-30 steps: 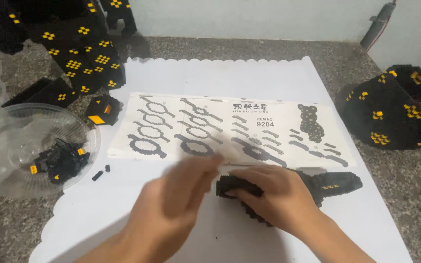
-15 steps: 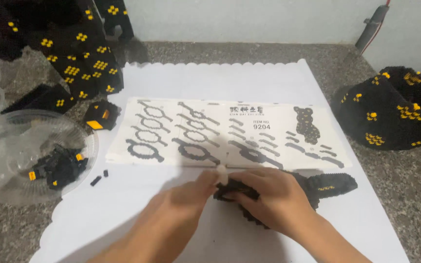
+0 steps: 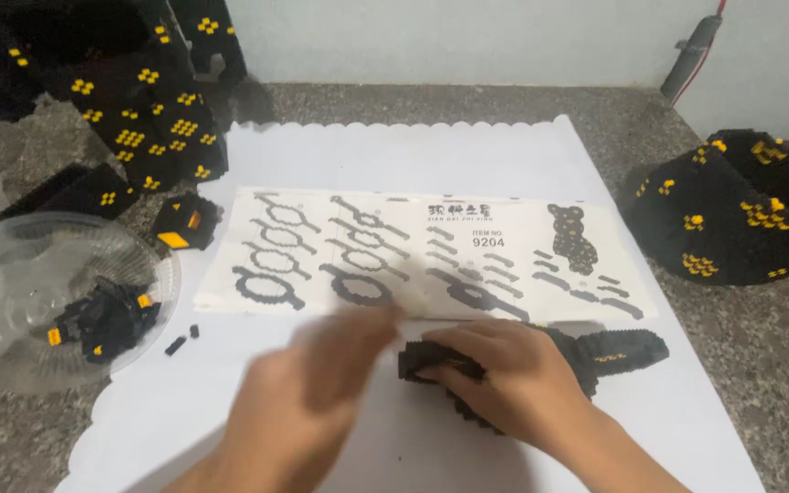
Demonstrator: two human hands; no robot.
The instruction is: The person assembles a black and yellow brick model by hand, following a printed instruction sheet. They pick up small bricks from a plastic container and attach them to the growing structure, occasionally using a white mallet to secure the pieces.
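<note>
A flat black block model (image 3: 614, 351) with a few yellow bits lies on white paper (image 3: 413, 155) near the front edge. My right hand (image 3: 504, 374) rests on top of it and grips its left part, hiding most of it. My left hand (image 3: 312, 383) is blurred, just left of the model's end, fingers loosely apart, holding nothing that I can make out. An instruction sheet (image 3: 413, 256) with black part outlines lies flat just beyond both hands.
A clear plastic dish (image 3: 11, 274) at the left holds loose black and yellow blocks (image 3: 102, 319). Two tiny black pieces (image 3: 183, 340) lie beside it. Large black-and-yellow builds stand at the back left (image 3: 130, 110) and right (image 3: 732, 210). A small black block (image 3: 184, 224) sits by the sheet.
My left hand has pulled back to the left, away from the model's end where it was touching. My right hand stays on the model.
</note>
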